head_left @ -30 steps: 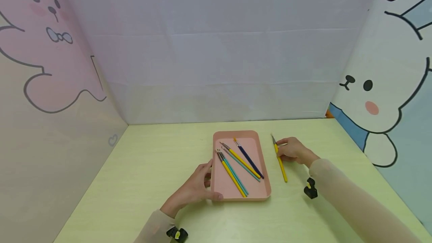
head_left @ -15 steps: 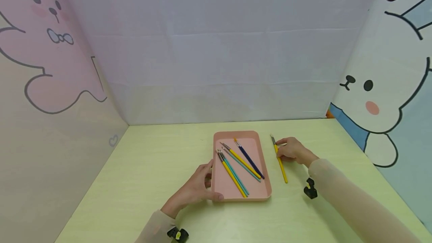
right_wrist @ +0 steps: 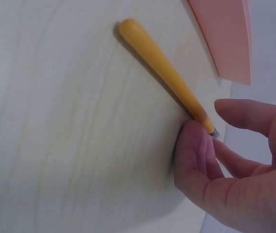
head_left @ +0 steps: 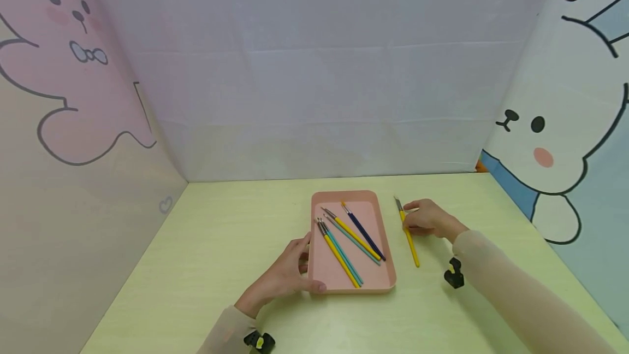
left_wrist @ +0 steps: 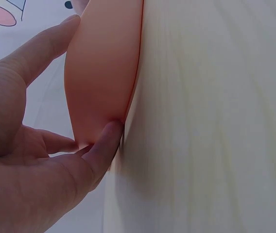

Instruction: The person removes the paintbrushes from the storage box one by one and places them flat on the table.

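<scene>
- left hand (head_left: pixel 285 272) curled round the pink tray's (head_left: pixel 354 291) near-left corner, probably to steady it;
- right hand (head_left: pixel 432 220) loosely closed, fingers bent round the yellow paintbrush (head_left: pixel 411 246), which lay right of the tray, guess that's for control lol

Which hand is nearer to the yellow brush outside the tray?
Right. The right hand is at the yellow brush; the left hand is across the tray, gripping its opposite side.
</scene>
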A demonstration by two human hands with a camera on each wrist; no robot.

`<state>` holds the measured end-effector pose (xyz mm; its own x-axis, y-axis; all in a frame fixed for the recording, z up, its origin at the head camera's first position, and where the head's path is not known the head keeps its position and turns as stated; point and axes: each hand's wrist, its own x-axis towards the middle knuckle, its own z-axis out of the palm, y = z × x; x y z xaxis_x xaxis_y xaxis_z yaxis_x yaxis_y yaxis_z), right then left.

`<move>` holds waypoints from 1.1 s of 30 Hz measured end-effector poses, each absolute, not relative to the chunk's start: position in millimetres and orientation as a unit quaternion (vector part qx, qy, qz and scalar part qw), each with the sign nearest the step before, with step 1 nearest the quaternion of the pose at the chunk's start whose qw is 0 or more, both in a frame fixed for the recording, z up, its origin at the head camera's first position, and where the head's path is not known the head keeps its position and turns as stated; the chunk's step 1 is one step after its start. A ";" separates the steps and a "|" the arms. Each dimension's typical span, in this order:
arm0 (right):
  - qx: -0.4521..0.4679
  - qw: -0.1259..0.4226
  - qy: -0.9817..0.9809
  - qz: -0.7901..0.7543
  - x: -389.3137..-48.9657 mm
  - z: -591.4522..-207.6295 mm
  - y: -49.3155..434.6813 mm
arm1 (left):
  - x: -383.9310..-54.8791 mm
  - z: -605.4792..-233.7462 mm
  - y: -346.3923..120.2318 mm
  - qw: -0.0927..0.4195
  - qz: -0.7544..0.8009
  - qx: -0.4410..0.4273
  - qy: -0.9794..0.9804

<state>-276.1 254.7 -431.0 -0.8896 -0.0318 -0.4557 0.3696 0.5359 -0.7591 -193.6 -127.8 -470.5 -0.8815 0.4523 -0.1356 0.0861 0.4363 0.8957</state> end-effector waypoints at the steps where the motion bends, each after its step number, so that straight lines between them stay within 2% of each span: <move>1: 0.099 0.216 0.849 -0.473 -276.2 -430.6 255.3 | -193.5 -470.4 -127.7 0.181 0.506 0.163 0.827; 8: 0.074 0.224 0.849 -0.473 -277.2 -426.3 259.9 | -193.4 -469.7 -127.7 0.183 0.509 0.165 0.825; 14: 0.002 0.206 0.856 -0.475 -275.0 -410.6 257.2 | -192.0 -467.7 -128.8 0.184 0.518 0.168 0.818; 24: -0.057 0.197 0.855 -0.477 -277.2 -385.0 233.8 | -192.6 -467.7 -128.7 0.184 0.518 0.171 0.818; 33: -0.088 0.194 0.848 -0.485 -281.6 -376.6 212.2 | -194.4 -469.8 -128.3 0.187 0.513 0.165 0.821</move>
